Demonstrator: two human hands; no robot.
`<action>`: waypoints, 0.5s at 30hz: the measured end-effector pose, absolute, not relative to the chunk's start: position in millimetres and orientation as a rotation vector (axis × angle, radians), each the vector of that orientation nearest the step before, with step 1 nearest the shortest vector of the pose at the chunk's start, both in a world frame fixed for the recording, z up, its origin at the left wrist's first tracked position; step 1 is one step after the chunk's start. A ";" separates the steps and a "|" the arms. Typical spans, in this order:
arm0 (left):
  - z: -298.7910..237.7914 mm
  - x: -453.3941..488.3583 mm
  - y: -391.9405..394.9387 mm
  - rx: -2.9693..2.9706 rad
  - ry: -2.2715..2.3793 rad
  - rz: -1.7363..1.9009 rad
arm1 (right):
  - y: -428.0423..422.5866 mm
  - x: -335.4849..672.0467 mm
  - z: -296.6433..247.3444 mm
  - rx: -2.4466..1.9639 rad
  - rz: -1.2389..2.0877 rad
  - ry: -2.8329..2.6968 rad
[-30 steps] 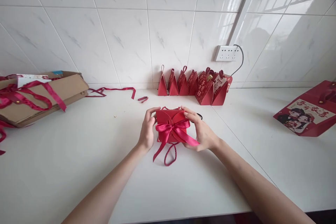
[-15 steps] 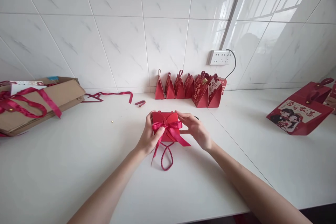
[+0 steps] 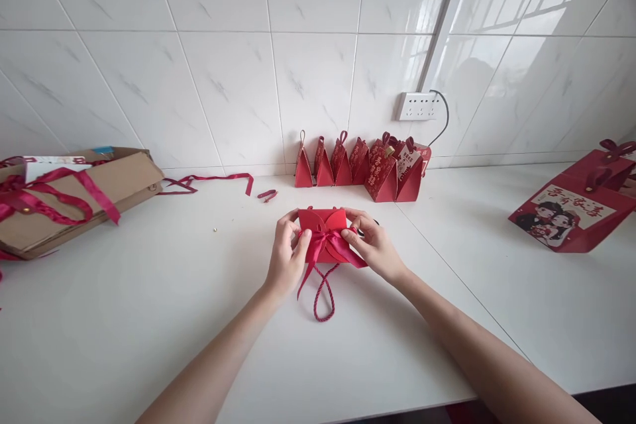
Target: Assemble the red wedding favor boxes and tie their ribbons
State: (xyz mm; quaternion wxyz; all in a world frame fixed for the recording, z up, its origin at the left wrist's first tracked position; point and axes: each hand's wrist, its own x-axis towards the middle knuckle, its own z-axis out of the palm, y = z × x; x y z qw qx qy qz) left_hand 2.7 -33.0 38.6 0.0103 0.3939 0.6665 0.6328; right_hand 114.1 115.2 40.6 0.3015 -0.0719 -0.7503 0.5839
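Observation:
A small red gift box (image 3: 322, 220) lies flat on the white counter (image 3: 149, 318), with a pink-red ribbon bow (image 3: 326, 245) tied across its front. A twisted red cord loop (image 3: 322, 295) trails from the box toward me. My left hand (image 3: 285, 255) pinches the bow's left loop. My right hand (image 3: 373, 246) pinches the right side of the bow. Both hands are closed on the ribbon.
A row of several folded red gift boxes (image 3: 360, 162) stands against the tiled wall. Flat cardboard (image 3: 89, 189) draped with red ribbons lies at the far left, with a loose ribbon strip (image 3: 209, 179) beside it. A larger red printed bag (image 3: 576, 209) lies at the right. A power strip (image 3: 418, 106) hangs on the wall.
My hands moved from gripping the box's sides to pinching the two sides of the bow. The box lies a little farther from me, and the bow looks tighter.

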 end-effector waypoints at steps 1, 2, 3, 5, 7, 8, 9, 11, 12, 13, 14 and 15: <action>40.4 3.2 -32.6 1.224 2.090 1.983 | 115.6 114.0 40.5 -0.185 1.539 -1.992; 41.9 3.7 -32.3 1.215 2.085 1.992 | 115.7 114.0 40.4 -0.184 1.528 -1.991; 42.9 4.1 -32.2 1.204 2.070 2.002 | 115.7 114.0 40.6 -0.187 1.521 -1.987; 43.6 4.9 -32.1 1.175 2.049 2.016 | 115.3 114.2 41.3 -0.190 1.527 -1.979; 43.0 5.8 -32.3 1.145 2.056 2.021 | 114.8 114.5 42.7 -0.182 1.565 -1.977; 42.4 6.0 -32.3 1.135 2.068 2.017 | 114.7 114.7 43.5 -0.176 1.595 -1.973; 41.9 6.2 -32.3 1.131 2.085 2.009 | 114.6 114.9 44.3 -0.172 1.626 -1.967; 41.0 6.0 -32.0 1.144 2.124 1.994 | 114.7 115.2 45.4 -0.165 1.686 -1.948; 40.8 5.8 -31.9 1.161 2.139 1.991 | 114.8 115.3 45.5 -0.161 1.710 -1.935; 40.8 5.6 -31.8 1.179 2.151 1.990 | 114.9 115.3 45.2 -0.159 1.727 -1.924; 41.0 5.5 -31.9 1.195 2.160 1.989 | 115.0 115.2 44.7 -0.160 1.733 -1.916; 41.4 5.5 -32.0 1.206 2.166 1.986 | 115.1 115.0 43.9 -0.167 1.729 -1.912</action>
